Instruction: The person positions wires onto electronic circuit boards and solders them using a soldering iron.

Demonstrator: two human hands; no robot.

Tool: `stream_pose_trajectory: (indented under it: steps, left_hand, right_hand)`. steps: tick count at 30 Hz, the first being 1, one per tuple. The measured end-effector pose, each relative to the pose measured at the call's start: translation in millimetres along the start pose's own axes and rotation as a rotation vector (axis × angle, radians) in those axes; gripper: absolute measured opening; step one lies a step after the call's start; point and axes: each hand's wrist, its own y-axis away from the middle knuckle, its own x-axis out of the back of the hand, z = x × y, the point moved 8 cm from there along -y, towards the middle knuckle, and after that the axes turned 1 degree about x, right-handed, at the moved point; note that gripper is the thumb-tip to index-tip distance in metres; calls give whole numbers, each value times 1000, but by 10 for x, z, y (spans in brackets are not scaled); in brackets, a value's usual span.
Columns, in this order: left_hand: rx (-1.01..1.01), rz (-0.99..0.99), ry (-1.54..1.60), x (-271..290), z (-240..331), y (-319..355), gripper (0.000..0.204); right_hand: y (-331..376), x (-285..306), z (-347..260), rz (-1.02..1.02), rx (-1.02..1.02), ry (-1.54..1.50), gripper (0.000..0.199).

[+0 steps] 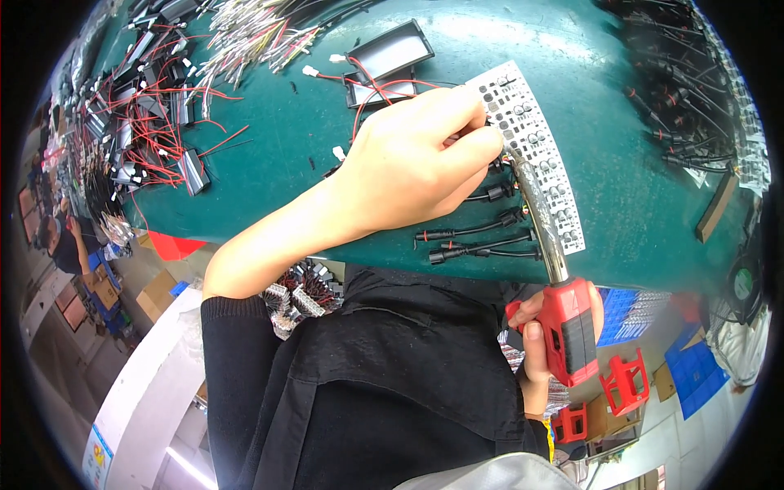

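Note:
My right hand [535,331] grips the red and black handle of a soldering gun [563,327]. Its long metal barrel points up and away, and the tip meets a white circuit board panel [563,208] dotted with small black parts. Beside that tip my left hand [416,155] is closed in a pinch over the panel's left edge; what lies between its fingertips is hidden. Black cables with connectors [469,245] lead from the panel's left side, just below my left hand. Beyond that hand lie grey-black rectangular cases [392,57] with red wires and white plugs.
On the green table [294,147], a heap of small cases with red wires [155,114] covers the left. A bundle of pale wires [253,33] lies at the far side. More black cables [678,90] are piled at right, near a brown bar [717,206]. Red stools [625,382] stand below.

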Motion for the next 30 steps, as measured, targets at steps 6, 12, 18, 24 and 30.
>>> stream_pose_trajectory:
  steps: [6,12,18,24,30]
  left_hand:
    - [-16,16,-22,57,-28,-12,19]
    - [3,15,-60,115,34,2,10]
    - [-51,118,-40,96,70,74,11]
    - [26,64,52,199,-11,94,13]
    - [11,-84,-139,1211,-231,30,16]
  right_hand:
    - [-96,-4,-41,71,-34,-135,67]
    - [-77,-61,-187,266,-62,0,35]
    - [-21,96,-52,217,73,-40,54]
    - [-85,-31,-164,243,157,-63,61]
    - [-65,17,-193,284,181,-34,65]
